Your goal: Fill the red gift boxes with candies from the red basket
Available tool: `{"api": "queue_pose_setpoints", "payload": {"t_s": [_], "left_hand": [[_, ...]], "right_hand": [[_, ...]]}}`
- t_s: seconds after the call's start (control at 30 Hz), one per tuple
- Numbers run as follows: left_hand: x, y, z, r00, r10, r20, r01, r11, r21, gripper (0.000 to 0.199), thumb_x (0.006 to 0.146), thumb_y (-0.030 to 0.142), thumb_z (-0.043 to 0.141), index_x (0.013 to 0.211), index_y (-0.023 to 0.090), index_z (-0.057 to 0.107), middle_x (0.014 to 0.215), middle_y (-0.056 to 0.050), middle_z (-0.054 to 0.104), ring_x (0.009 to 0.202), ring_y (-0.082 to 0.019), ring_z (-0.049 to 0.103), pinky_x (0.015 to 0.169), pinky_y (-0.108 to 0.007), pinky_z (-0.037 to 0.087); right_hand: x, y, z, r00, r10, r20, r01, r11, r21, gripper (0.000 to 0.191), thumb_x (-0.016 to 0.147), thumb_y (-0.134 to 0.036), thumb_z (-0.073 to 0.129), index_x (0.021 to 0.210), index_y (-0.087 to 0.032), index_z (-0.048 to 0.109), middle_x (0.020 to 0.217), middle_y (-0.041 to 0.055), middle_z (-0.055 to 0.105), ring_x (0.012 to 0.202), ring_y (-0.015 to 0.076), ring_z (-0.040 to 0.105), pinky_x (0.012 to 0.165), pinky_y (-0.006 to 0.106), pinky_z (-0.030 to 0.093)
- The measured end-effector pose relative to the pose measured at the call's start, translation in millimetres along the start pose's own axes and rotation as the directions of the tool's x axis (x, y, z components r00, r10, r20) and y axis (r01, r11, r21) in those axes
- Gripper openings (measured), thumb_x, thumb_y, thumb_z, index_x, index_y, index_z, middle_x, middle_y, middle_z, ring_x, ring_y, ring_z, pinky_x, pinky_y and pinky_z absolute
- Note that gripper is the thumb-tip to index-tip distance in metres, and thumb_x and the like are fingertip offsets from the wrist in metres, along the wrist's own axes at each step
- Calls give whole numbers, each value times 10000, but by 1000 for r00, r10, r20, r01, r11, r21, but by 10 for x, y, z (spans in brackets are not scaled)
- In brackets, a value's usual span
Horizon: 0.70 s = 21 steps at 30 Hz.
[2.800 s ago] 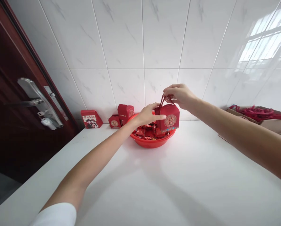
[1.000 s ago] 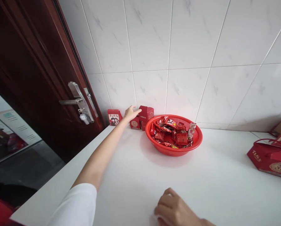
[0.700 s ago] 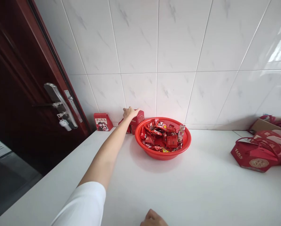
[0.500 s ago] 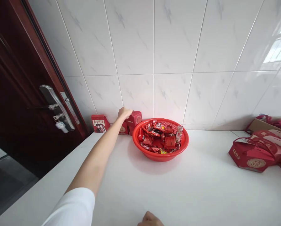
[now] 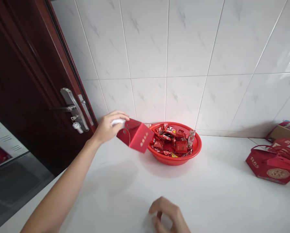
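My left hand is closed on the upper flaps of a red paper candy box, which hangs tilted above the table. Holes and a thin cord show at its flaps, and gold lettering marks one side. The box overlaps the left rim of a red plastic basket in the view. Inside the basket lie several wrapped candies, mostly in red. Low in the view, my right hand is over the white table with curled fingers and a gap between thumb and forefinger; nothing shows in it.
Red handled boxes stand at the right, in front of a cardboard carton. A tiled wall rises behind the white tabletop. At the left is a dark red door with a metal handle and hanging keys.
My left hand has lifted the red candy box from beside the wall and brought it nearer and left. My right hand has come further into view. The view has shifted slightly left.
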State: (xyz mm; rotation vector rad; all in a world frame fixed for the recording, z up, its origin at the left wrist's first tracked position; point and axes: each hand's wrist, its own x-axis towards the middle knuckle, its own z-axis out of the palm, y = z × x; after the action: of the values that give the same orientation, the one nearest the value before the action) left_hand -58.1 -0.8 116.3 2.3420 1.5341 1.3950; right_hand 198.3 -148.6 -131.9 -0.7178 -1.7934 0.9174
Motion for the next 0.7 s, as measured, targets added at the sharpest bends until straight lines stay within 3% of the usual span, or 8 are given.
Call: {"api": "queue_pose_setpoints", "payload": {"t_s": [0.1, 0.17, 0.23, 0.3, 0.4, 0.5, 0.6, 0.7], "left_hand": [[-439, 213, 29, 962, 112, 251, -110, 994, -21, 363, 723, 168, 503, 972, 250, 755, 1116, -22, 754, 1109, -256, 680, 1043, -333, 505], [-668, 322, 127, 888, 154, 434, -143, 988, -58, 466, 757, 141, 505, 1151, 267, 720, 1188, -14, 738, 1109, -237, 678, 1014, -310, 511], [-821, 394, 274, 798, 187, 573, -142, 982, -122, 537, 809, 122, 496, 1296, 284, 652, 1288, -18, 701, 1101, -213, 677, 949, -285, 530], [-900, 429, 453, 739, 244, 628, -141, 968, -210, 468, 885, 133, 482, 1303, 272, 641, 1324, -45, 674, 1072, -197, 679, 866, -272, 541], [-916, 431, 733, 747, 309, 588, -125, 935, -332, 253, 946, 167, 490, 1034, 216, 721, 1312, -89, 654, 1003, -191, 685, 839, -296, 540], [-893, 405, 962, 777, 300, 554, -57, 909, -412, 226, 929, 170, 534, 787, 182, 710, 1306, -98, 641, 820, -144, 680, 775, -299, 544], [-889, 383, 1096, 793, 246, 558, -26, 928, -371, 226, 922, 174, 548, 820, 198, 748, 1275, -89, 653, 817, -151, 678, 720, -291, 537], [-906, 381, 1141, 777, 192, 599, -29, 962, -271, 218, 918, 216, 574, 934, 244, 790, 1274, -71, 662, 1018, -216, 691, 781, -302, 551]], "right_hand": [[242, -136, -293, 971, -61, -231, 39, 994, -98, 152, 1006, -293, 526, 1117, -238, 613, 951, 56, 661, 848, 186, 657, 828, 331, 565], [408, -247, -504, 931, -97, -352, 35, 983, -180, 153, 1004, -296, 551, 1141, -241, 590, 1013, 75, 663, 895, 202, 652, 818, 342, 564], [532, -345, -664, 928, -133, -347, 46, 968, -248, 227, 979, -326, 604, 1188, -242, 570, 1119, 101, 669, 971, 227, 649, 845, 368, 564], [595, -414, -740, 952, -145, -270, 62, 954, -294, 323, 955, -358, 644, 1245, -247, 555, 1195, 109, 673, 1061, 252, 646, 902, 397, 556], [595, -446, -724, 979, -122, -163, 67, 948, -311, 420, 927, -377, 677, 1295, -247, 522, 1225, 106, 669, 1109, 260, 644, 948, 411, 554], [554, -407, -673, 988, -97, -117, 52, 938, -342, 419, 913, -349, 678, 1284, -248, 512, 1220, 100, 658, 1114, 256, 642, 950, 415, 562], [535, -344, -682, 986, -78, -146, 16, 923, -386, 344, 936, -293, 624, 1262, -251, 521, 1198, 95, 662, 1096, 248, 647, 937, 425, 572], [544, -301, -735, 981, -74, -181, -8, 910, -414, 326, 929, -250, 604, 1246, -251, 528, 1183, 95, 665, 1063, 246, 662, 900, 424, 593]]}}
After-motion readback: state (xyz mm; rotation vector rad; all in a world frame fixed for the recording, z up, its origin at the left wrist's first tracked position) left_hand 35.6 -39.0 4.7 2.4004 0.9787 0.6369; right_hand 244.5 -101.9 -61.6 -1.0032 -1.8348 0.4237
